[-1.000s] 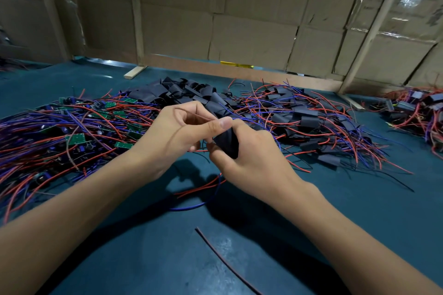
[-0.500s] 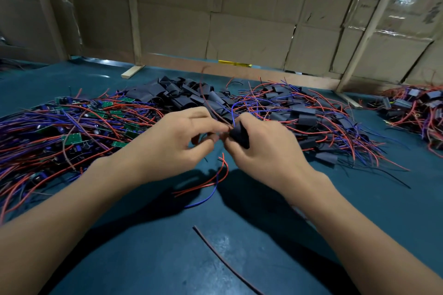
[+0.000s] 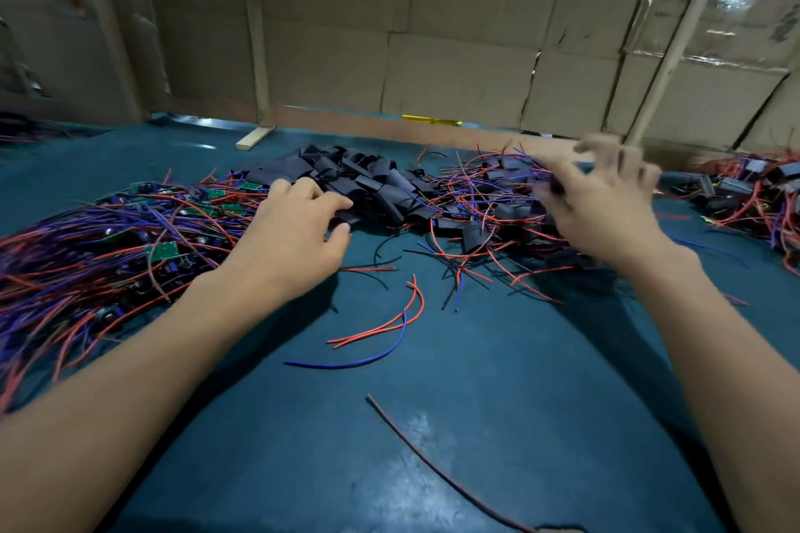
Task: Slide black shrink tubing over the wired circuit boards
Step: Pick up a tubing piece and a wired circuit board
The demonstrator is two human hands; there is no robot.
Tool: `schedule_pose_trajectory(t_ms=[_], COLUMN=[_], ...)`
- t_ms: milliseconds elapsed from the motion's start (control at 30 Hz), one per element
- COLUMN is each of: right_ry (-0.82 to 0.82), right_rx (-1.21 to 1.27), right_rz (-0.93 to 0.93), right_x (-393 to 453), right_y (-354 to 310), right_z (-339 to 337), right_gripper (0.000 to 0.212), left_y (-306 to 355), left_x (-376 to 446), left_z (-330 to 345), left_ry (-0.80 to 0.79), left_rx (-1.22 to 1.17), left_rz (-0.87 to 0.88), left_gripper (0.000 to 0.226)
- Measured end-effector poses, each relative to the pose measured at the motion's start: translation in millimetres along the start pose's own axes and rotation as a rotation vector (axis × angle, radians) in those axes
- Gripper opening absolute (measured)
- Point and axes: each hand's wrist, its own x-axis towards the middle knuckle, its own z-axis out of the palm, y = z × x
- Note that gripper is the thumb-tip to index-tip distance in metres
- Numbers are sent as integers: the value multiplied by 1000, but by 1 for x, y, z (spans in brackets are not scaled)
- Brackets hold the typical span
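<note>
The person's left hand (image 3: pixel 298 229) is lying palm-down on the teal tabletop (image 3: pixel 498 424), its grip narrowing on a flat piece from the heap of black shrink tubing sleeves (image 3: pixel 368 182), fingertips touching the heap's near edge. Just left of that hand, the tangle of bare green circuit boards with red and purple wires (image 3: pixel 112 242) is spreading outward. The right hand (image 3: pixel 606 208) is hovering, blurred, over the pile of boards already covered in black tubing (image 3: pixel 498 208); its fingers are spread and half curled, and I cannot tell whether its grip is holding anything. Between the two forearms a few loose red and blue wires (image 3: pixel 381 329) are lying on the tabletop.
</note>
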Motion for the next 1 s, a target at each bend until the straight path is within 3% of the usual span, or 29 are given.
schedule_pose_trajectory(t_ms=[67,100,200,267,333,400,433,500,567,633,800,1000], right_ry=[-336,-402,-315,-95,200,367,350,132,-133,-256,-157,-161], right_rx=[-39,31,212,336,487,604,642,629,528,452,399,809], right_rz=[94,116,73,81,19,-110,-174,-217,-208,-174,-93,17], right_x=[-7,-12,-20,-24,-30,-31,-28,-19,-9,-1,7,13], right_y=[2,4,4,-13,-45,-82,-100,-131,-155,-170,-177,-154], right_z=[14,15,-2,-22,-36,-42,-41,-32,-14,3,20,5], right_gripper=[59,66,93,102,91,63,49,32,34,37,29,27], left_y=[-3,-4,-6,-5,-3,-1,-1,-3,-7,-9,2,26], left_x=[2,2,1,-2,-2,-1,-1,-1,0,1,-4,-12], left_z=[-2,-2,-2,-4,-9,-16,-20,-22,-22,-25,-35,-32], left_ry=[-108,-145,-195,-240,-268,-239,-226,-204,-145,-41,291,490], left_rx=[199,264,340,459,549,549,533,498,409,263,76,-65], left_rz=[-101,-129,-213,-273,-259,-205,-184,-147,-91,16,427,542], left_gripper=[45,45,42,39,32,15,7,8,11,11,14,19])
